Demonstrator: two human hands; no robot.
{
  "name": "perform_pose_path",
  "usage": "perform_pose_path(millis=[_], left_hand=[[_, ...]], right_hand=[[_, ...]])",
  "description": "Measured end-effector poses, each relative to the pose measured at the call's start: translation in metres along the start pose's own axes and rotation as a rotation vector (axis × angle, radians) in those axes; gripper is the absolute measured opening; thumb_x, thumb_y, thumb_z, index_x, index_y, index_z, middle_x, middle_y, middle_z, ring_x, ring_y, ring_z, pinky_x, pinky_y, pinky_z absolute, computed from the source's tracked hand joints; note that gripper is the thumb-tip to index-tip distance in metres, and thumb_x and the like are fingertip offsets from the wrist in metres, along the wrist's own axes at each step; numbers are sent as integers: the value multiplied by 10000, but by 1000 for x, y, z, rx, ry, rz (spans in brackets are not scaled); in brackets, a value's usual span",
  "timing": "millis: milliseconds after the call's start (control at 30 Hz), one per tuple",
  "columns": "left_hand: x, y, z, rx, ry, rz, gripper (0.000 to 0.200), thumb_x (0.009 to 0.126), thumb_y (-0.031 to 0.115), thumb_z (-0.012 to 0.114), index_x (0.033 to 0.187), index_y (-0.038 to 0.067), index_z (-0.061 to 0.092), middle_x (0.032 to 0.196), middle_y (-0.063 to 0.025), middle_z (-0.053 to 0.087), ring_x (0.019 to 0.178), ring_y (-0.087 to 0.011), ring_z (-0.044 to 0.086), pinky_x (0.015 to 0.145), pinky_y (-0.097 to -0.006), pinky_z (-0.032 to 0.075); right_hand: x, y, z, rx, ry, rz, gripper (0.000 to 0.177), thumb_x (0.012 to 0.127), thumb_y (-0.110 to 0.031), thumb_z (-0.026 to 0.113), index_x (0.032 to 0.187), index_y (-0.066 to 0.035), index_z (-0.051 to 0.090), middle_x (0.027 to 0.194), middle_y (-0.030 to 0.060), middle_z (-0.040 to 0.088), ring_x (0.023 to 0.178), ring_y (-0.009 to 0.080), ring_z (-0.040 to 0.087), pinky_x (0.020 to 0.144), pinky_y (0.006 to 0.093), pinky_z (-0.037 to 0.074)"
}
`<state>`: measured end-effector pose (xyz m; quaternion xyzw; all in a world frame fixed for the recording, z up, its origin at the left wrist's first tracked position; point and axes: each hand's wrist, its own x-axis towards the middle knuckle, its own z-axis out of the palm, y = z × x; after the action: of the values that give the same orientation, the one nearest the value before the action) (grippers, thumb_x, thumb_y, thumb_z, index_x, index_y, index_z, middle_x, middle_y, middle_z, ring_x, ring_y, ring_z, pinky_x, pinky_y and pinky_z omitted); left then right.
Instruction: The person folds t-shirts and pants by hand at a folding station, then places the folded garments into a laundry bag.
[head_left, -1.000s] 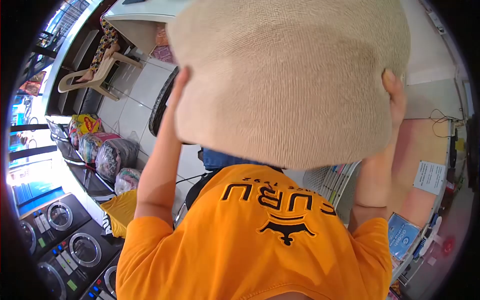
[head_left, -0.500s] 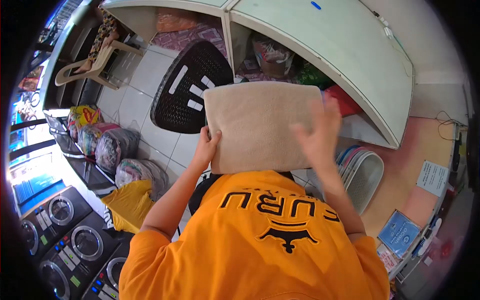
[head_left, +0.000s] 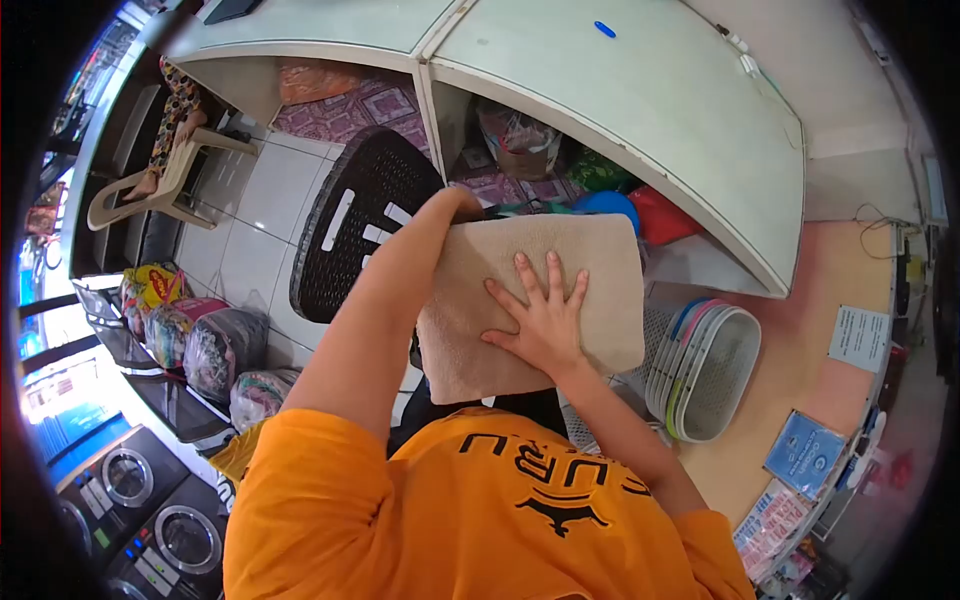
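Note:
A folded beige towel (head_left: 462,330) lies in front of my body, at the middle of the view. My right hand (head_left: 545,322) rests flat on top of it, fingers spread. My left forearm crosses the towel's left side, and my left hand (head_left: 463,204) is at its far left corner. The fingers of that hand are hidden from view. Just past the towel's far edge, something round and blue (head_left: 608,208) shows beside a red item (head_left: 665,215).
A dark woven basket (head_left: 375,200) stands at the left. Nested plastic baskets (head_left: 735,375) are on the right. The white counter (head_left: 610,100) has open shelves beneath. Filled plastic bags (head_left: 225,345) line the floor near dryers (head_left: 187,538). A person's legs (head_left: 175,125) show by a chair (head_left: 205,180).
My left hand has moved from the towel's near left edge to its far left corner. My right hand has come down flat onto the towel from its right side.

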<state>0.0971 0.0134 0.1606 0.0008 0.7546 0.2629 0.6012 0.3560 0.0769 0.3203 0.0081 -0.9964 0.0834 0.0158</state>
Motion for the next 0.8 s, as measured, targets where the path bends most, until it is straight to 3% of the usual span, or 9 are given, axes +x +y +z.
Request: perform_pose_path(millis=[133, 200, 300, 433, 500, 567, 700, 767, 800], left_hand=[[-92, 53, -43, -853, -298, 485, 126, 806, 148, 540, 816, 23, 530, 665, -50, 543, 671, -192, 570, 622, -309, 467], [-177, 79, -40, -657, -430, 823, 122, 821, 156, 545, 851, 39, 529, 639, -20, 514, 611, -159, 523, 622, -314, 447], [-283, 88, 30, 152, -123, 789, 218, 799, 158, 582, 951, 4, 554, 717, -98, 600, 634, -120, 561, 580, -301, 440], [-229, 6, 151, 476, 214, 960, 347, 747, 204, 644, 997, -6, 527, 803, -170, 579, 769, -222, 570, 749, -334, 438], [-205, -15, 164, 417, 660, 1418, 379, 714, 234, 672, 968, -4, 524, 903, -167, 544, 882, -319, 510, 786, -390, 404], [-195, -27, 175, 495, 611, 1368, 347, 671, 209, 696, 880, -6, 520, 915, -159, 502, 879, -371, 448, 746, -420, 384], [-190, -33, 183, 714, 685, 1410, 315, 633, 211, 696, 769, 11, 495, 844, -134, 504, 816, -313, 470, 706, -386, 385], [-193, -26, 186, 710, 755, 1398, 313, 631, 210, 698, 750, 15, 485, 825, -136, 498, 792, -317, 467, 694, -391, 385], [-194, -23, 185, 718, 753, 1431, 302, 636, 200, 693, 720, 23, 464, 801, -149, 489, 767, -328, 463, 676, -404, 384]], right_hand=[[-2, 4, 2, 21, 30, 16, 646, 606, -635, 555, 1187, -365, 475, 1383, 37, 236, 1261, 385, 151, 905, 684, 94], [-1, 6, 2, 40, 66, -6, 658, 578, -628, 579, 1171, -360, 487, 1387, 23, 223, 1265, 372, 150, 905, 685, 99], [5, 11, -4, 116, 79, -7, 571, 665, -554, 570, 1172, -301, 497, 1369, 31, 277, 1274, 329, 161, 925, 664, 112], [5, 39, 8, 182, 260, 11, 398, 770, -350, 550, 1138, -199, 536, 1333, 59, 347, 1260, 283, 231, 994, 564, 135], [-3, 69, -3, 587, 134, -69, 296, 804, -126, 484, 1086, -118, 571, 1204, 79, 497, 1153, 261, 413, 983, 445, 269], [-38, 110, -23, 1095, 86, 123, 269, 785, -26, 468, 1024, -51, 589, 1063, 94, 588, 983, 231, 553, 858, 342, 411], [-141, 151, -22, 1040, 1156, 938, 101, 782, -7, 471, 825, -17, 562, 733, 55, 576, 679, 154, 550, 657, 254, 448], [-191, 144, 71, 1078, 1081, 1189, 120, 812, -11, 426, 793, -54, 536, 678, 42, 509, 672, 132, 495, 654, 235, 423], [-212, 122, 150, 1394, 1094, 961, 118, 827, -42, 403, 810, -36, 519, 738, 58, 500, 768, 152, 481, 727, 273, 414]])
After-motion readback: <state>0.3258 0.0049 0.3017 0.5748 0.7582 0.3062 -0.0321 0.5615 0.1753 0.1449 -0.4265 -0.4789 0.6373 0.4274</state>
